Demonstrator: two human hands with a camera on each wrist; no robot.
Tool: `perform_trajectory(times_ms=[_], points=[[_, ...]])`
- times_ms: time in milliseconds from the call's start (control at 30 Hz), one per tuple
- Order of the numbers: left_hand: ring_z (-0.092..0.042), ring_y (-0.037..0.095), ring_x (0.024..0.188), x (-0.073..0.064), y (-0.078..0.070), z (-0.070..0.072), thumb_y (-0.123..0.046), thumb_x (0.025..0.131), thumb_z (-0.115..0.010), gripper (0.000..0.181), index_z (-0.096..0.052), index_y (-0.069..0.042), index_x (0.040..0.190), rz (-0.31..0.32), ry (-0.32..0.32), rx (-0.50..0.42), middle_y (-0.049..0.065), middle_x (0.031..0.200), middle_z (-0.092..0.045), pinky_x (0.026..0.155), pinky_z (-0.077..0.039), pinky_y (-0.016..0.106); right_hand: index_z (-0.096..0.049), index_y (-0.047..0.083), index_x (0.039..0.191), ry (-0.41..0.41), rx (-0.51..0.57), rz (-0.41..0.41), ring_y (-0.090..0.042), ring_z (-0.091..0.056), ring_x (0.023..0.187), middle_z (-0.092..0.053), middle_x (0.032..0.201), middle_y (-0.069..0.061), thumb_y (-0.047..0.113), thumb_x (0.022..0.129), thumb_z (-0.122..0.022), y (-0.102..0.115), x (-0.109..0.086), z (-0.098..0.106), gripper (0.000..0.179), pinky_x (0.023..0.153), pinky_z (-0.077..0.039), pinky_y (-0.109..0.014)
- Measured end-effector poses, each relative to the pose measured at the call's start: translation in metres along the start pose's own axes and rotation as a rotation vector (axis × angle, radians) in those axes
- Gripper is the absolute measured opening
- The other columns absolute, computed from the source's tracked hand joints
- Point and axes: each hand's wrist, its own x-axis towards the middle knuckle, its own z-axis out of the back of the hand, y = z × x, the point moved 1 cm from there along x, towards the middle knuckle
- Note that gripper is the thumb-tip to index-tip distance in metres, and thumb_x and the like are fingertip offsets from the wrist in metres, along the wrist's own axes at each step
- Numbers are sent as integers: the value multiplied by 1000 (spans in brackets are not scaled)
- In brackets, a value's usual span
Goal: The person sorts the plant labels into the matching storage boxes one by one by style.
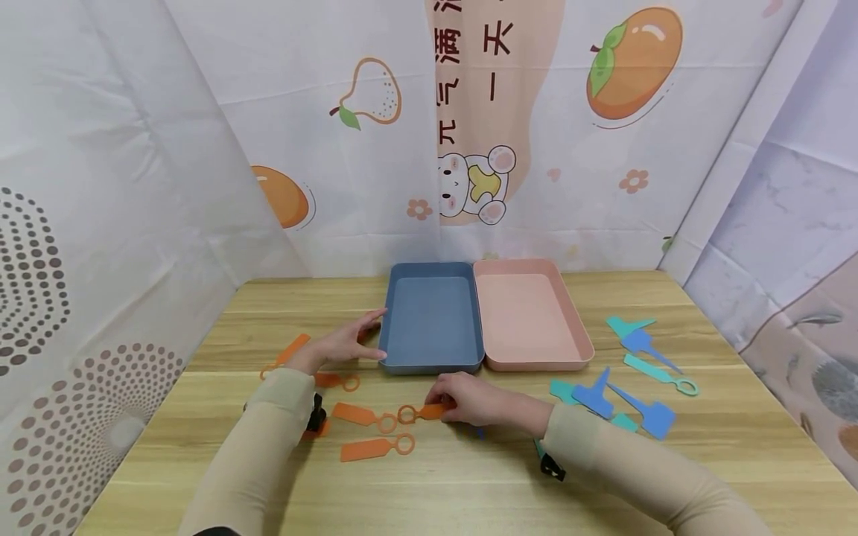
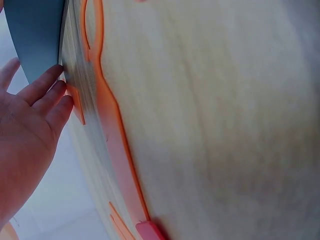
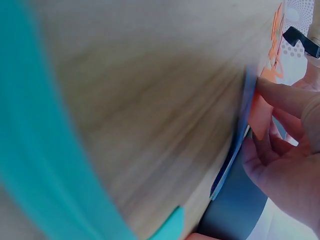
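My left hand point(image 1: 345, 342) is at the near-left side of the blue tray point(image 1: 435, 318), thumb and fingers spread, fingertips right at its rim. In the left wrist view those fingers point(image 2: 44, 89) are extended beside the tray wall. In front of the tray, my right hand point(image 1: 465, 400) pinches an orange plant tag point(image 1: 429, 412) by its flat end, its ring pointing left. The right wrist view shows the orange tag point(image 3: 261, 116) between thumb and fingers, close over a dark blue tag point(image 3: 235, 145) that is mostly hidden by the hand in the head view.
Several orange tags point(image 1: 365, 450) lie around the left forearm. Blue and teal tags point(image 1: 593, 396) are scattered on the right, some overlapping. A pink tray point(image 1: 534, 314) stands against the blue one. A printed curtain point(image 1: 375, 171) hangs behind the wooden table point(image 1: 469, 491).
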Motion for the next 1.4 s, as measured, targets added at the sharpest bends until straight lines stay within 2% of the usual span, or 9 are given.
perform_trajectory(times_ms=[333,600,733,833,1033,1167,1233,1400], points=[[-14,41,143,-1,-2,0,-20,90,-71,92,-9,-5,156,-6,1,-32,25,157,-14,112,-14,57,-70,10,89,-21,-6,57,-3,-52,72,-62,83,6,5,86,-73,-2,1,-1,6,67,-45,-20],[-13,40,143,-1,-3,-1,-20,90,-71,92,-9,-5,156,-8,7,-21,25,157,-14,112,-14,56,-71,12,91,-30,26,54,-1,-51,71,-62,84,11,8,90,-70,0,0,0,4,67,-45,-19],[-14,40,143,0,-2,0,-20,90,-72,92,-9,-5,156,-11,4,-19,26,156,-15,112,-15,57,-71,12,94,-38,57,83,-2,-52,73,-64,88,9,10,91,-69,2,-1,6,4,69,-46,-21],[-14,40,143,0,-2,0,-20,90,-72,92,-9,-5,156,-15,2,-20,26,156,-15,112,-15,57,-71,13,96,-35,78,106,-3,-53,75,-65,91,7,11,92,-68,6,-1,15,6,70,-48,-22],[-13,40,143,0,-1,0,-18,90,-71,92,-9,-4,156,-18,8,-42,26,157,-14,112,-15,56,-69,13,100,-3,131,93,-9,-54,72,-66,92,2,12,96,-63,10,-1,43,8,66,-48,-23],[-13,40,144,-1,-2,0,-18,90,-71,92,-8,-5,156,-9,10,-48,26,157,-14,112,-15,56,-69,12,101,-30,92,105,-12,-56,75,-65,93,6,12,97,-62,10,2,64,9,68,-49,-25],[-13,40,143,-1,-2,-1,-19,90,-71,92,-8,-5,156,-6,9,-46,26,157,-14,112,-15,57,-68,13,103,-41,82,86,-12,-57,77,-65,93,7,12,97,-61,11,4,76,9,69,-49,-26],[-14,41,143,0,-1,-1,-21,91,-71,92,-8,-5,156,-7,8,-32,27,156,-15,111,-16,58,-65,10,107,-72,33,69,-11,-57,79,-66,94,1,9,97,-60,8,13,100,11,72,-49,-27]])
